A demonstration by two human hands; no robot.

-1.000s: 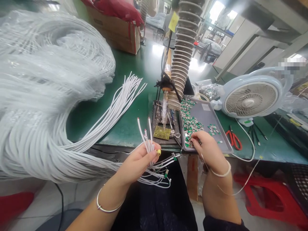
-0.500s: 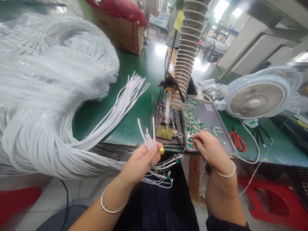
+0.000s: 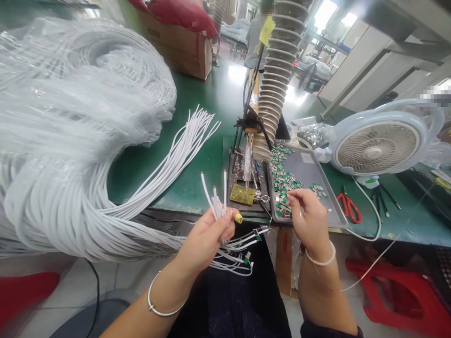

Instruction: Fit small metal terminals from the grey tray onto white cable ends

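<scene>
My left hand (image 3: 207, 237) is closed around a bunch of thin white cables (image 3: 217, 199) whose stripped ends stick up past the fingers; a yellow cap covers one fingertip. More cable ends with small green boards hang below the hand. My right hand (image 3: 307, 213) is pinched over the near edge of a grey metal tray (image 3: 313, 171) that holds several small green circuit boards (image 3: 282, 180). What the fingers pinch is too small to name. A soldering iron (image 3: 248, 150) stands upright in a fixture between the two hands.
A huge coil of white cables (image 3: 70, 141) fills the left of the green bench (image 3: 197, 173). A white desk fan (image 3: 378, 145), red-handled cutters (image 3: 348, 206), a ribbed extraction hose (image 3: 276, 80) and a cardboard box (image 3: 176, 42) stand around. A red stool (image 3: 405, 295) sits lower right.
My right hand has lifted slightly off the tray's near edge and shifted right, fingers still pinched. The left hand holds the cable bunch in nearly the same place.
</scene>
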